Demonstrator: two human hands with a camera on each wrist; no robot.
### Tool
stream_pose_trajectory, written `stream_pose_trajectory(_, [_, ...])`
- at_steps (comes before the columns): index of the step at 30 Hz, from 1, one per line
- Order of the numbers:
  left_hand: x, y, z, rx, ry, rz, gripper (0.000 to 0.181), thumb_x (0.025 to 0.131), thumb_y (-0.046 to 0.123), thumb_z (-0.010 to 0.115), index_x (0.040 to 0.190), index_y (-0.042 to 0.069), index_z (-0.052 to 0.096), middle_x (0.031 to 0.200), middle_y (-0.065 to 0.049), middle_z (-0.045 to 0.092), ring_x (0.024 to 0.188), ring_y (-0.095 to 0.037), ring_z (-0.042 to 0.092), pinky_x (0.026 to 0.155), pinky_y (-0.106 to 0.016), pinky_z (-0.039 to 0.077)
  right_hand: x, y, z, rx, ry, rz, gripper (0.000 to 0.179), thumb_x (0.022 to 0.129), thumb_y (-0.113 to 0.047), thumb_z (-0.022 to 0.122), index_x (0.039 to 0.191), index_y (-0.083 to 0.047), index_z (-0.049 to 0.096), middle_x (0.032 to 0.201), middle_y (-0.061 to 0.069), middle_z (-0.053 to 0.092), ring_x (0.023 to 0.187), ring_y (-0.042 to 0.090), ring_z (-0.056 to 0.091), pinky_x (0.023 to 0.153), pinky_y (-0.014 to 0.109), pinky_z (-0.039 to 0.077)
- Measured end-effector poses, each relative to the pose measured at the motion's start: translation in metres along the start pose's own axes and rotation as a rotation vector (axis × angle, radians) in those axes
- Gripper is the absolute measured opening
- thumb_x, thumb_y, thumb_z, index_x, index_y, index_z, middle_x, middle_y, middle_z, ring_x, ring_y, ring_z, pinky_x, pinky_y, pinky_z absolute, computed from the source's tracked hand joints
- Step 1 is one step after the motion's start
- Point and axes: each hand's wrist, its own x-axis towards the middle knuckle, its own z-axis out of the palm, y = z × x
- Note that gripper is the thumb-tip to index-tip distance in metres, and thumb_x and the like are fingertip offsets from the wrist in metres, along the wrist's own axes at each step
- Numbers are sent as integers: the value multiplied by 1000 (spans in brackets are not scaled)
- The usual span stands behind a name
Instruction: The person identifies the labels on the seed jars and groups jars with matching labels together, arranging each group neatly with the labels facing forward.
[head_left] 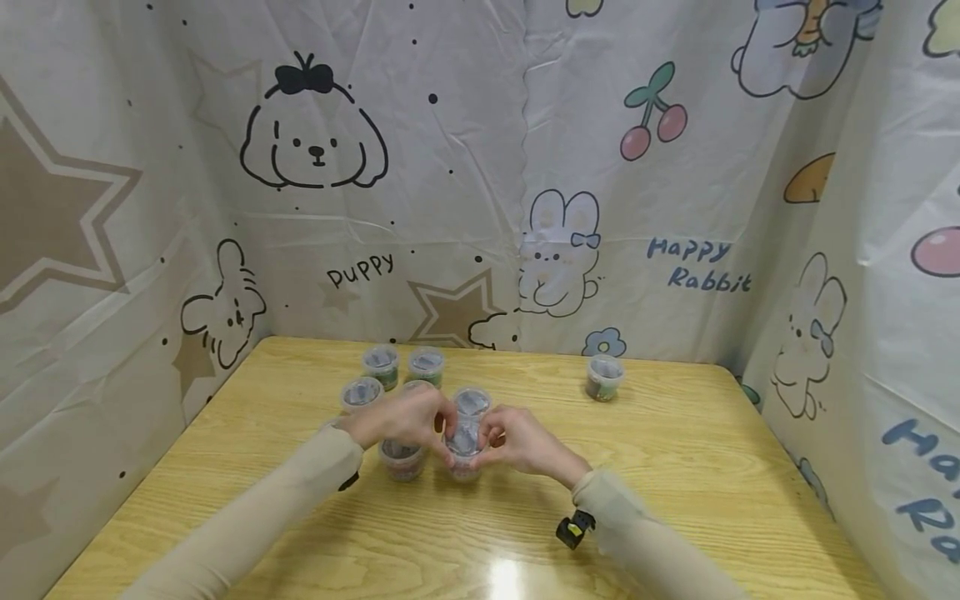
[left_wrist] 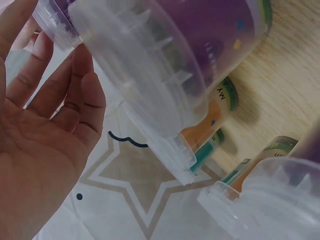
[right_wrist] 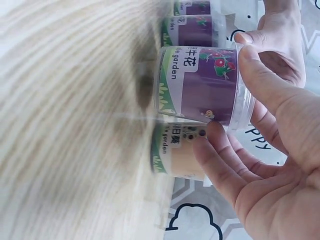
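Observation:
Both hands meet at a clear-lidded plastic tub (head_left: 465, 473) near the middle of the table. My left hand (head_left: 408, 421) holds its left side by the lid, and my right hand (head_left: 528, 446) holds the right side. The right wrist view shows the held tub (right_wrist: 207, 85) with a purple flower label; the right thumb is at its lid and the fingertips touch its side. An orange-labelled tub (right_wrist: 182, 150) stands behind it. Another purple tub (left_wrist: 225, 40) looms close beside the left hand (left_wrist: 45, 115) in its wrist view. The left fingertips partly cover the held tub there.
Several similar lidded tubs cluster at the back left, among them a green-labelled tub (head_left: 381, 368) and its neighbour (head_left: 426, 367). One tub (head_left: 603, 379) stands apart at the back right. A printed cloth (head_left: 450, 167) hangs behind and beside the wooden table (head_left: 675, 500).

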Motion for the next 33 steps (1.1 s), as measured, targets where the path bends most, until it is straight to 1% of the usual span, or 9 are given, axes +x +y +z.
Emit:
stream_pose_trajectory(5, [0, 0, 5, -26, -35, -11, 29, 70, 38, 88, 74, 19, 67, 77, 3, 65, 68, -4, 50, 60, -20, 44, -1, 1, 6, -3, -4, 23, 29, 71, -35, 88, 74, -21, 62, 93, -4, 59, 84, 12, 59, 72, 22, 50])
stream_pose_trajectory(10, [1, -1, 8, -13, -48, -22, 29, 70, 36, 89, 74, 18, 67, 80, 1, 66, 69, -4, 49, 60, -19, 43, -1, 1, 9, -7, -3, 33, 29, 71, -36, 88, 74, -21, 62, 98, 0, 60, 85, 12, 58, 72, 23, 50])
stream_pose_trajectory(14, [0, -1, 7, -9, -58, -19, 29, 70, 35, 89, 75, 16, 67, 82, -2, 68, 70, -4, 49, 60, -19, 43, -1, 0, 8, -18, -10, 25, 30, 72, -37, 87, 76, -20, 63, 94, -2, 59, 83, 12, 58, 70, 24, 49])
stream_pose_trajectory(17, [0, -1, 6, -4, -65, -20, 28, 70, 34, 89, 75, 17, 67, 82, -1, 68, 70, -4, 49, 61, -19, 43, -1, 1, 9, -26, -14, 22, 30, 72, -37, 87, 77, -19, 63, 92, -3, 58, 82, 11, 58, 69, 23, 49])
stream_pose_trajectory(21, [0, 0, 6, -2, -71, -32, 27, 71, 35, 89, 75, 19, 67, 82, 0, 67, 70, -4, 49, 60, -20, 43, -1, 1, 9, -15, -21, 21, 30, 73, -37, 86, 78, -18, 63, 94, -3, 59, 83, 11, 58, 71, 23, 50])
stream_pose_trajectory(27, [-1, 1, 5, -15, -75, -45, 26, 71, 35, 89, 74, 21, 67, 83, -2, 68, 68, -5, 48, 59, -20, 42, -2, 0, 7, 6, -43, 14, 30, 75, -35, 85, 80, -16, 63, 99, 1, 59, 88, 14, 60, 73, 22, 53])
stream_pose_trajectory(33, [-1, 2, 6, -11, -78, -55, 26, 71, 35, 89, 74, 23, 66, 81, 6, 66, 71, -6, 51, 61, -21, 44, -2, 0, 4, -37, -75, -6, 29, 76, -38, 84, 82, -18, 63, 100, 1, 58, 90, 18, 60, 71, 23, 50])
